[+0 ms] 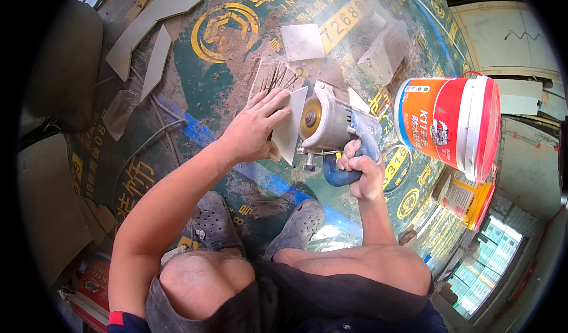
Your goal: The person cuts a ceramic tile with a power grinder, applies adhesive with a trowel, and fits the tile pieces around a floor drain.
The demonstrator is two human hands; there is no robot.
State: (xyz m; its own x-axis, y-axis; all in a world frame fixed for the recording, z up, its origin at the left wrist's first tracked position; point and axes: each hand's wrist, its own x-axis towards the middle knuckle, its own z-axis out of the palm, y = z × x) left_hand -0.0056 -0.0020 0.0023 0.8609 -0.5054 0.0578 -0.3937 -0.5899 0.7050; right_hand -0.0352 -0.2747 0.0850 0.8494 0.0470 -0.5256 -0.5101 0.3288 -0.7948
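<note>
The right hand (pixel 365 170), in the middle of the frame, is wrapped tight around the blue curved handle (pixel 338 174) of a grey metal cutting tool (pixel 342 123) with a round yellow blade (pixel 312 117). The left hand (pixel 255 125) lies on the left edge of a thin, pointed white tile piece (pixel 289 135), in the middle of the frame. Its thumb is mostly hidden, so I cannot tell if it pinches the tile or just presses it.

The blade is right beside the tile; I cannot tell if they touch. The left fingers are near the blade too. If the tile slips or the tool jumps, those bare fingers could get cut. The thin tile could snap if pushed too hard, and bits could fly at the bare knees (pixel 201 283). Pale haze, maybe dust, hangs near the top, and it could make things hard to see.

Just above the left hand is a flat tan slab (pixel 269 76) with dark lines. A grey cord (pixel 157 133) lies on the left and could catch a foot.

On the right is a big orange and red plastic bucket (pixel 435 120) with a white rim. Its inside is hidden. Below it is a yellow and red pack (pixel 467 197); I cannot tell what it holds. Another red bucket (pixel 97 283) is at the lower left, its inside hidden too.
</note>
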